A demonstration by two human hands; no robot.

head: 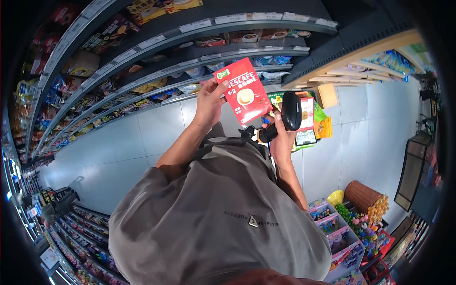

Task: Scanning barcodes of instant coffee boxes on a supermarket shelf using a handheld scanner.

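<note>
My left hand (212,101) grips the left edge of a red Nescafé coffee box (245,89), which has a cup pictured on its front. My right hand (281,133) is closed around a black handheld scanner (291,111), its head up and its handle below. The fingertips of this hand are at the lower right corner of the box; whether they press on it I cannot tell. Behind and below the right hand, several colourful packets, one an orange pouch (324,127), lie in a dark-rimmed container that is partly hidden.
Store shelves (199,26) with packaged goods curve along the top and left. A cardboard box (327,95) stands by the container. At the lower right are a wicker basket (365,196) and a display rack (335,235). More shelves (82,242) stand at the lower left.
</note>
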